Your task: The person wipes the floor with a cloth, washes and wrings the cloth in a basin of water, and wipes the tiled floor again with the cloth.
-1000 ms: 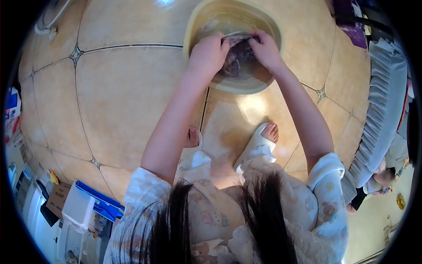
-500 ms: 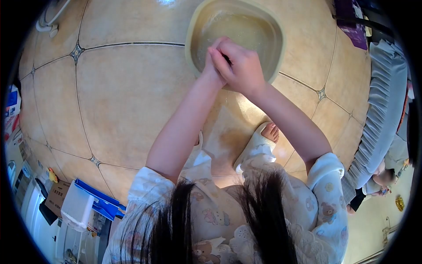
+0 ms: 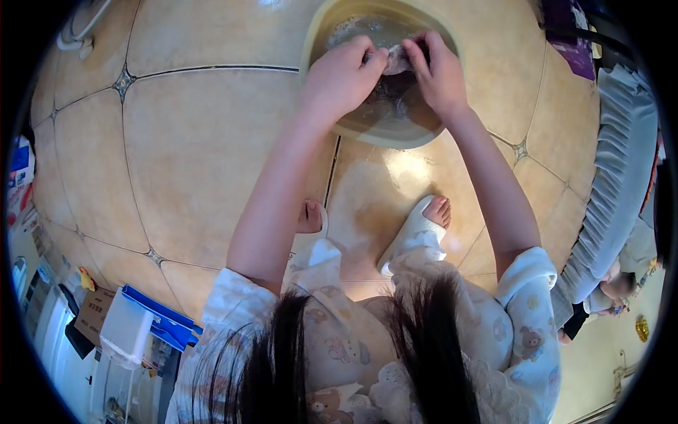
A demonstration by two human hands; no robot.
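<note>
A beige plastic basin (image 3: 400, 143) with water and some suds in it stands on the tiled floor at the top of the head view. Over it, a small pale, wet-looking cloth (image 3: 398, 62) is stretched between my two hands. My left hand (image 3: 345, 76) pinches its left end with curled fingers. The other end is pinched between the thumb and fingers of my right hand (image 3: 439, 74). Just what kind of cloth it is, I cannot make out. The water beneath the cloth looks dark and rippled.
My feet in white slippers (image 3: 417, 230) are on the floor below the basin. A grey-blue pleated cover (image 3: 613, 169) runs along the right, with a person (image 3: 600, 300) near its lower end. A purple box (image 3: 569, 42) is at upper right; a blue box (image 3: 164, 321) lies lower left.
My hands were clasped together above the basin. They have moved apart and forward, and the pale cloth now shows between them. The water surface is more disturbed.
</note>
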